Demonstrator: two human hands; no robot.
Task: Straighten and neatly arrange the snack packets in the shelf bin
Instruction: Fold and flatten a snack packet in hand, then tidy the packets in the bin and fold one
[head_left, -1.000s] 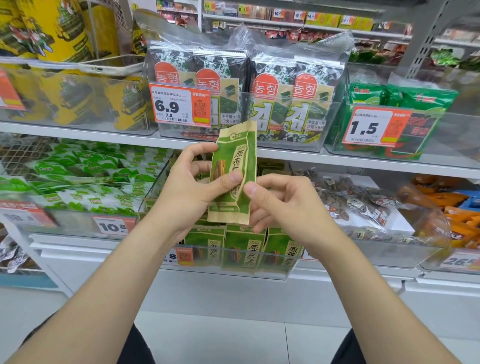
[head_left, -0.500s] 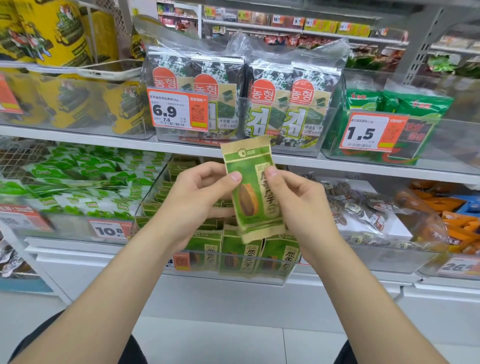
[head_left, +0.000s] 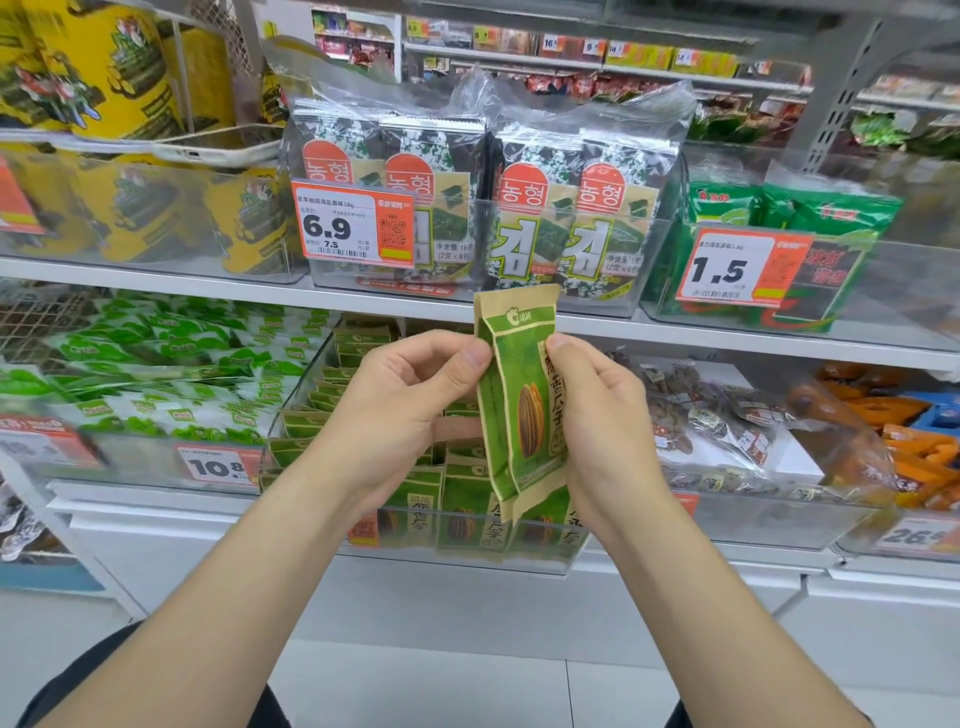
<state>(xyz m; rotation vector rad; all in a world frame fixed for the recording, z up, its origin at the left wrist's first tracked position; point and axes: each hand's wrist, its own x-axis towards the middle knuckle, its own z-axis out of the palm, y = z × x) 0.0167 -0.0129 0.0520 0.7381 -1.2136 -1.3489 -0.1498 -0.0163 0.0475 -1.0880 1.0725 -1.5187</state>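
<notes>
Seaweed multipacks (head_left: 483, 208) stand in a clear bin on the upper shelf, behind a 6.9 price tag (head_left: 353, 223). Left of them: yellow packs (head_left: 104, 78). Right: green packets (head_left: 831, 213) with a 1.5 price tag (head_left: 743, 267). Below left: green-and-white packets (head_left: 156, 374) with a 10.8 price tag (head_left: 215, 466). Below right: brown snack bags (head_left: 711, 415) and orange packets (head_left: 914, 452).

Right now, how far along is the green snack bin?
Done: the front row stands upright behind the bin front wall. In hand: one green packet, pinched by the left hand and right hand, held above the bin. Left: seat that packet, then probably square the back-left stacks, which look uneven.
</notes>
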